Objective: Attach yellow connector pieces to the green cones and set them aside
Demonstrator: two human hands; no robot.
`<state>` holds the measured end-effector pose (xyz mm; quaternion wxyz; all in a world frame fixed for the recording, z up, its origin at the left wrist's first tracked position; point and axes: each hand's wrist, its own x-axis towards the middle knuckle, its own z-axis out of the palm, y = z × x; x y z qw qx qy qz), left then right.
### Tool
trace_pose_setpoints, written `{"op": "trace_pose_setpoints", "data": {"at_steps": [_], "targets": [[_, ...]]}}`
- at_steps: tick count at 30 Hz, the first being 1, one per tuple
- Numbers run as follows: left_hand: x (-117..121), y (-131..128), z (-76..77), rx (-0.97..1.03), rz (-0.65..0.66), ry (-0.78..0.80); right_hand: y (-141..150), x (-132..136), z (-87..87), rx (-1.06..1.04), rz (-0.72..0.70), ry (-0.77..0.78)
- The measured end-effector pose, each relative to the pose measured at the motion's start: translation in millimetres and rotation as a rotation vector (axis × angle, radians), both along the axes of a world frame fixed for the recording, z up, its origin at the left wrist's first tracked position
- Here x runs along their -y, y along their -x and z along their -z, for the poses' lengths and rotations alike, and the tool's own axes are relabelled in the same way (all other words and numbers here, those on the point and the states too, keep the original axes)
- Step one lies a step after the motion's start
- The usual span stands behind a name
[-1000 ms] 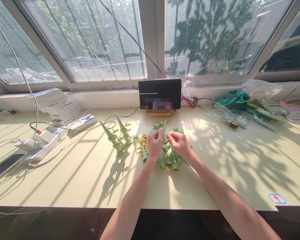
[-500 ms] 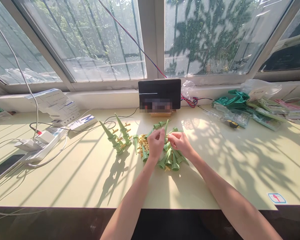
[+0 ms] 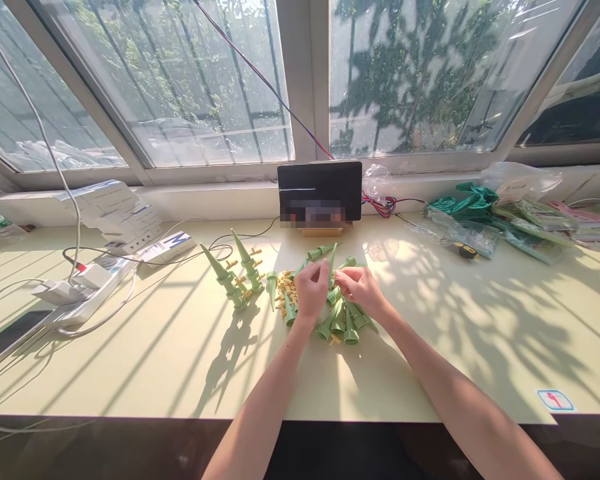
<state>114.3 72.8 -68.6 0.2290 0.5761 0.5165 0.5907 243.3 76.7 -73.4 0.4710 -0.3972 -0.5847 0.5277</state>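
Note:
My left hand (image 3: 312, 288) is closed around a green plastic watering spike (image 3: 333, 255), its tip pointing up. Close against it, my right hand (image 3: 359, 287) pinches at the spike's side; a bit of yellow shows at the fingertips, likely a small valve, mostly hidden. Below and around both hands lies a pile of loose green spikes (image 3: 351, 332). Small yellow valves (image 3: 286, 287) are heaped left of my left hand. Farther left, green spikes with yellow valves fitted (image 3: 225, 275) stand stacked upright, tips up.
A dark tablet (image 3: 320, 190) on a stand is at the back, below the window. On the left are white boxes (image 3: 115, 210), a power strip (image 3: 97, 287) with cables, and a phone (image 3: 13, 337). Plastic bags (image 3: 473, 200) and a yellow-black tape measure-like object (image 3: 465, 251) lie at back right.
The hands stay nearly in place, with the right fingers still at the spike's side. The whole view has shifted down slightly.

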Motion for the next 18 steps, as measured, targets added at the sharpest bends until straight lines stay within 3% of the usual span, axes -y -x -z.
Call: {"op": "trace_pose_setpoints", "data": {"at_steps": [4, 8, 11, 15, 18], "targets": [[1.6, -1.6, -1.6, -0.029, 0.019, -0.046, -2.7, -1.6, -2.8, -0.162, -0.117, 0.176], [2.4, -2.5, -1.3, -0.001, 0.021, -0.040, -2.1, -1.3, -2.0, -0.161, -0.095, 0.161], [2.2, -2.5, 0.0, 0.023, 0.012, -0.009, -0.9, 0.4, -0.3, -0.031, -0.016, 0.035], [1.1, -1.5, 2.0, 0.069, 0.025, 0.065, 1.0, 3.6, 2.1, 0.175, 0.101, -0.249], [0.5, -0.7, 2.9, 0.086, 0.037, 0.091, 2.7, 5.1, 2.7, 0.237, 0.146, -0.345]]}}
